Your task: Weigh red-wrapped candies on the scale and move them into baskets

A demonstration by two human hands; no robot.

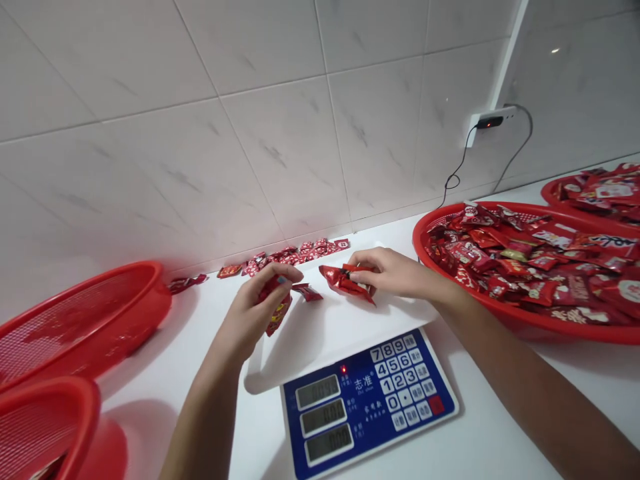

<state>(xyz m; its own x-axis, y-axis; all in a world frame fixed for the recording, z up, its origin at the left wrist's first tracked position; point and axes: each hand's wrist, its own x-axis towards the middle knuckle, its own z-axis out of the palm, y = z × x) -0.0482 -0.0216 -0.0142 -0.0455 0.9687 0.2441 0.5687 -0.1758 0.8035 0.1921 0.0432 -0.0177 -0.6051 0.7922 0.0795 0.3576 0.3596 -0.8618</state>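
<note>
My left hand (260,300) is closed around red candy packets; one red and yellow candy packet (279,317) sticks out below the fingers. Between my hands, a small dark red packet (309,292) shows over the white tray (325,337) of a scale. My right hand (385,270) grips a shiny red candy packet (343,280) above the tray's right half. The fingers partly cover what each hand holds. In front of the tray is the scale's blue panel (370,393), with three displays on its left and number keys on its right.
A red basket (425,233) heaped with red packets stands at right, another red basket (553,193) behind it. Two red baskets (145,287) (85,407) are at left. Small red packets (300,253) line the tiled wall. A cable (453,180) hangs from a socket strip (473,133).
</note>
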